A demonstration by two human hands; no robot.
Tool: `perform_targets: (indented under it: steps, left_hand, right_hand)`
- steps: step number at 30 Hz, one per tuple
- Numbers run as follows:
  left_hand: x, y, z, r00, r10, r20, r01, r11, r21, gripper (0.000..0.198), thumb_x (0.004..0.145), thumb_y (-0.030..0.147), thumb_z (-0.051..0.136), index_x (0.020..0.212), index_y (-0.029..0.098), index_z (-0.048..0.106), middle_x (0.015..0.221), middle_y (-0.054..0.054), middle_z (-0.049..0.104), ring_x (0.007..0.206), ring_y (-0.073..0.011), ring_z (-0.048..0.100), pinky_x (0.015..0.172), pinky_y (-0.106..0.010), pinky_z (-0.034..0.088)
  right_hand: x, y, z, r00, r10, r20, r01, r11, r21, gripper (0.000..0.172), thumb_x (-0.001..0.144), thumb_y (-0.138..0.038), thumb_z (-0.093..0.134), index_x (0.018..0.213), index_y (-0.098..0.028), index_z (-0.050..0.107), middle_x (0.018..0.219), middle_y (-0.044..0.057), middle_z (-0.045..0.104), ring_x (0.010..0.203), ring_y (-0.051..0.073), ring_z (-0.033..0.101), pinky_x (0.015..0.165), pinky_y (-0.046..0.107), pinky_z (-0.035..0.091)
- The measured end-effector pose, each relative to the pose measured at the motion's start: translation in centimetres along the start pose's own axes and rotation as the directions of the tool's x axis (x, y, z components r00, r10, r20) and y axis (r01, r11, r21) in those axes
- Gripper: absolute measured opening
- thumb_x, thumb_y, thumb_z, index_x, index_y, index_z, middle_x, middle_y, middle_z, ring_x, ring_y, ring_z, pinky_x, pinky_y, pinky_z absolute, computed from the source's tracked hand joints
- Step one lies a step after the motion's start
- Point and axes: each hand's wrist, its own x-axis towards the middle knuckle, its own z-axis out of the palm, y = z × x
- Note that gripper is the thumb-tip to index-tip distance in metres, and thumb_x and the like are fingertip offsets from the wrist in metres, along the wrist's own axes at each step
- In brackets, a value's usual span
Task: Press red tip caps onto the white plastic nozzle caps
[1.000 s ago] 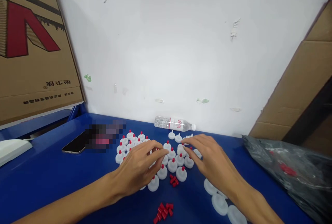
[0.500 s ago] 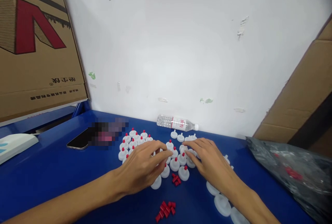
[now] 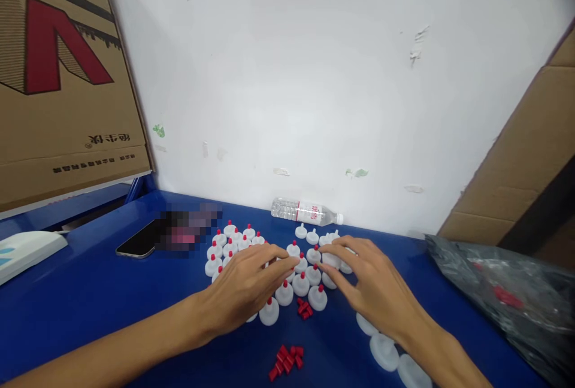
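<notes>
White round nozzle caps stand spout-up on the blue table, many with a small red tip on the spout. My left hand hovers over the middle of this group. Its thumb and index finger come together, and whatever they pinch is hidden. To the right, my right hand reaches over white caps without visible red tips, its thumb and index finger apart beside a white cap. Between the hands and nearer me lie a small cluster of red tips and a larger pile of red tips.
A clear plastic bottle lies against the white wall. At left are a phone and a white device. A grey plastic bag rests at right, and more white caps sit under my right forearm. Cardboard stands at left.
My right hand has shifted slightly right and its thumb and index finger have spread. A red tip now shows on the white cap beside it. The left hand has barely moved.
</notes>
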Motion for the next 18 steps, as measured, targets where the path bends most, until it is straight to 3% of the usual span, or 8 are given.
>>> perform_targets:
  steps: [4,9,13,18]
  left_hand:
    - [-0.2,-0.2,0.1,1.000,0.001,0.003,-0.001,1.000,0.001,0.021,0.102,0.008,0.054,0.120,0.016,0.062,0.098,-0.007,0.076,0.080,-0.0180,0.071,0.072,-0.030,0.058]
    - [-0.2,-0.3,0.0,1.000,0.013,0.001,-0.013,1.000,-0.003,0.024,0.101,0.004,0.052,0.119,0.015,0.061,0.099,-0.007,0.078,0.080,-0.0177,0.072,0.072,-0.031,0.055]
    - [-0.1,-0.3,-0.1,0.999,0.037,0.037,-0.036,0.999,-0.028,0.027,0.098,0.000,0.049,0.118,0.014,0.061,0.102,-0.008,0.078,0.080,-0.0180,0.071,0.069,-0.031,0.053]
    - [-0.1,-0.2,-0.2,0.989,0.067,0.134,-0.061,0.997,-0.055,0.035,0.096,-0.004,0.045,0.122,0.014,0.060,0.102,-0.007,0.077,0.078,-0.0172,0.070,0.066,-0.030,0.050]
  right_hand:
    - [-0.1,-1.3,-0.3,0.993,-0.107,0.055,0.104,0.993,0.054,0.024,0.107,-0.028,0.047,0.126,-0.028,0.061,0.117,0.008,0.069,0.094,0.024,0.069,0.082,0.041,0.058]
    - [-0.3,-2.5,0.6,0.991,-0.124,0.049,0.117,0.986,0.117,0.050,0.105,-0.022,0.049,0.152,-0.034,0.037,0.134,0.007,0.066,0.118,0.026,0.067,0.097,0.045,0.058]
    - [-0.5,-3.0,1.0,0.990,-0.137,0.044,0.129,0.980,0.149,0.065,0.103,-0.019,0.053,0.159,-0.035,0.025,0.135,0.007,0.066,0.118,0.025,0.068,0.094,0.042,0.061]
    - [-0.6,-3.2,1.2,0.983,-0.186,0.004,0.182,0.969,0.168,0.065,0.103,-0.015,0.051,0.160,-0.032,0.025,0.133,0.006,0.068,0.118,0.022,0.068,0.098,0.040,0.060]
